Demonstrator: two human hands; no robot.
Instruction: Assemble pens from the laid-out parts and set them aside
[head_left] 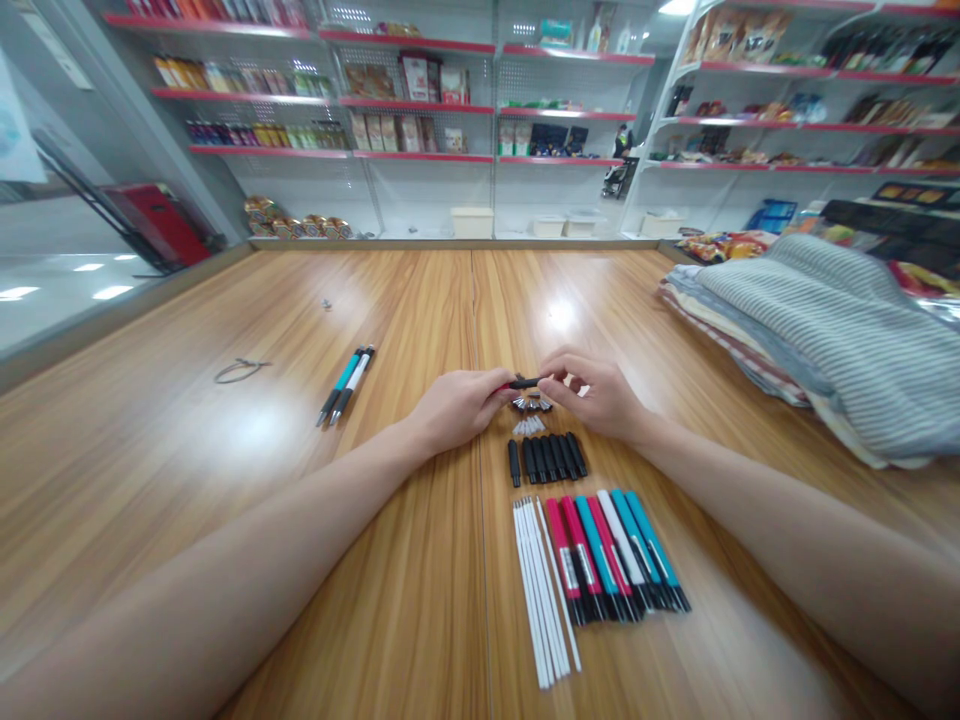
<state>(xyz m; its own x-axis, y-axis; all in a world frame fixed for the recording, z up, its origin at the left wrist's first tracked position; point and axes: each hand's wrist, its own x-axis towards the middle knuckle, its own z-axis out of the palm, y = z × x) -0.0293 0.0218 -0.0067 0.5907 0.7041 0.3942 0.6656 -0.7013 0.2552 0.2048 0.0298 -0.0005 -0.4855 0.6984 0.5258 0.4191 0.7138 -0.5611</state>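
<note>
I had the left hand (pixel 463 405) clamped on a red-and-black pen barrel (pixel 528 383) and the right hand (pixel 594 392) pinching its black end; its long axis ran crosswise between them, above the tabletop (pixel 405 570), by the silvery tips (pixel 534 405).

Two bare forearms (pixel 277 555), bare fingers (pixel 564 396)

A pile of folded cloths (pixel 847 330), grey-striped on top, lies on the right of the bench (pixel 397 600), bright packets (pixel 727 246) just behind it. Beyond the far edge, white shelves with red rims (pixel 416 104) carry bottles (pixel 262 135) and bags. A cream bin (pixel 472 222) and patterned gold containers (pixel 309 228) sit below. A red object (pixel 161 222) stands at far left.
</note>
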